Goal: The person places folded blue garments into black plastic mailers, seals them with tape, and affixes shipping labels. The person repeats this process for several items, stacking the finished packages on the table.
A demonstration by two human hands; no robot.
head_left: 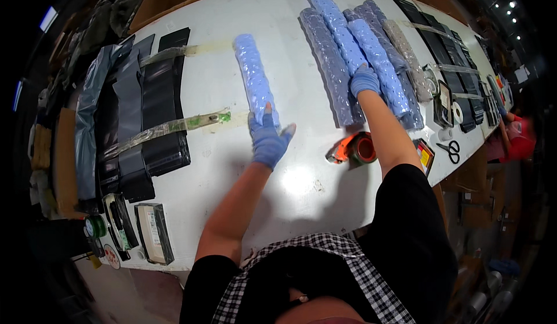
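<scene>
A light-blue roll in bubble wrap [251, 63] lies lengthwise on the white table, left of the middle. On its near end rests my left hand [268, 141] in a blue fingerless glove, thumb and fingers spread. To the right is a group of similar rolls in blue, grey-blue and beige. My right hand [365, 81], gloved the same way, has its fingers closed around the near part of the long light-blue roll [336, 28] there. Another light-blue roll [380, 69] lies just right of that hand, and a grey-blue roll [328, 63] to its left.
An orange tape dispenser [351, 149] stands near my right forearm. Scissors [451, 151] lie farther right. Black plastic bags [165, 103] are taped down at the left, with more black bags [435, 40] at the right. An open box [154, 234] sits near left. A person in red [516, 135] is beyond the right edge.
</scene>
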